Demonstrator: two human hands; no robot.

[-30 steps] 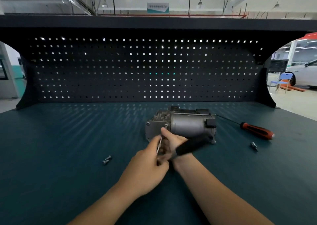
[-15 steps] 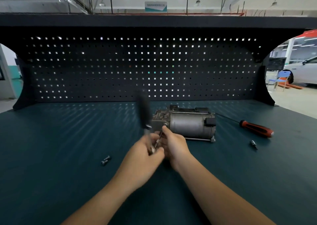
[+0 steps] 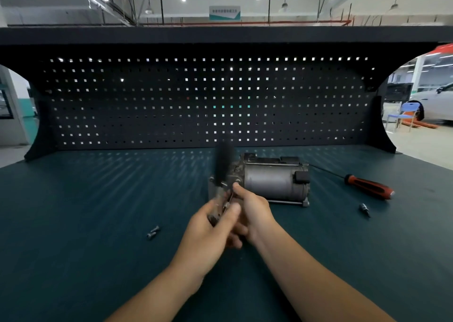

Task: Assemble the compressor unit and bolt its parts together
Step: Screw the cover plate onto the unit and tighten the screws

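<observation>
Centrally, compressor (image 3: 272, 183) lay on green bench (image 3: 98, 223), mid-frame | left hand (image 3: 208, 233) curled around blurred black-handled tool (image 3: 223, 162), handle upright at compressor's left end | right hand (image 3: 253, 212) fingertip touched that end, its grip unclear | two bolts (image 3: 153, 232) lower left of centre | red screwdriver (image 3: 367, 188) and small bit (image 3: 364, 209) at right

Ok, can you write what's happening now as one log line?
step: bolting | left hand: grips black-handled tool | right hand: touches compressor end | table: loose bolts, red screwdriver
</observation>
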